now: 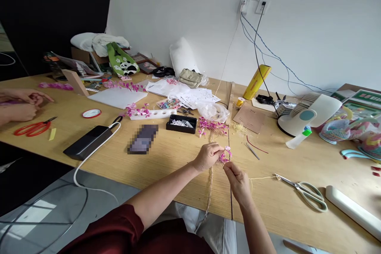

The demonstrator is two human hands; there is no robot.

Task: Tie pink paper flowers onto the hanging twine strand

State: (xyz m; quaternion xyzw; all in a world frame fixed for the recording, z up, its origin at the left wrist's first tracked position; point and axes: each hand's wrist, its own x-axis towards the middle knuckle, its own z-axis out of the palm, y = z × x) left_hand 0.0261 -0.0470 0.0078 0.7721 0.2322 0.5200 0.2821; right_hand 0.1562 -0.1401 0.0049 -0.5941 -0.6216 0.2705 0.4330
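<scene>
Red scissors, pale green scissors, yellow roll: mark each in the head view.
red scissors (33,128), head view, on the handles, near another person's hands at the table's left.
pale green scissors (311,194), head view, on the handle loops.
yellow roll (257,81), head view, mid-length on the tilted roll.

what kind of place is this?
Probably a shared craft worktable: small pink flowers piled on the wooden table, red scissors, and pale-handled scissors by the hands.

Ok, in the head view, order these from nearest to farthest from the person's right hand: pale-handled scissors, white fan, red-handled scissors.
From the right hand:
1. Pale-handled scissors, on the table just to its right.
2. White fan, further back on the right.
3. Red-handled scissors, far left.
</scene>
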